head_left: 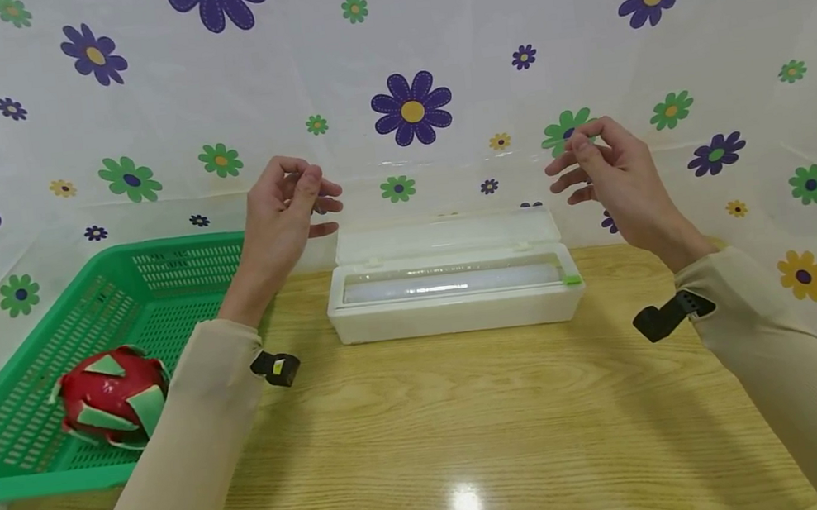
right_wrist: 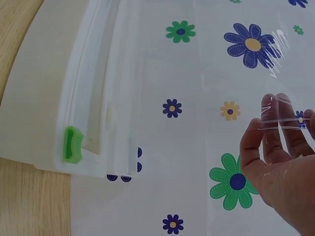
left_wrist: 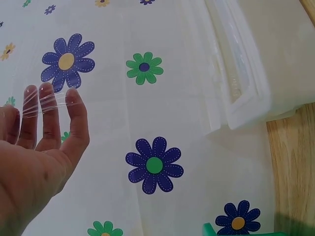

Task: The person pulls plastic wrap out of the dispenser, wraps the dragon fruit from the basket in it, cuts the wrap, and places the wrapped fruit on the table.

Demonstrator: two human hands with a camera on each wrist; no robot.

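Clear cling film (right_wrist: pixel 279 51) stretches between my two raised hands, visible mainly by its glints. My left hand (head_left: pixel 284 206) pinches one side of it between thumb and forefinger, and the film crosses the fingertips in the left wrist view. On the other side, my right hand (head_left: pixel 612 171) pinches the film likewise, its other fingers loosely bent behind it. Below and between the hands, the white cling film dispenser box (head_left: pixel 460 316) stands on the table with its lid (head_left: pixel 447 236) raised. A film roll (head_left: pixel 449 283) shows inside, and a green slide cutter (head_left: pixel 571 279) sits at the right end.
To the left, a green plastic basket (head_left: pixel 36 485) holds a red dragon fruit (head_left: pixel 112 394) with green scales. Everything stands on a wood-grain table (head_left: pixel 455 416). A white flower-print sheet (head_left: pixel 430 28) hangs behind, close to the box.
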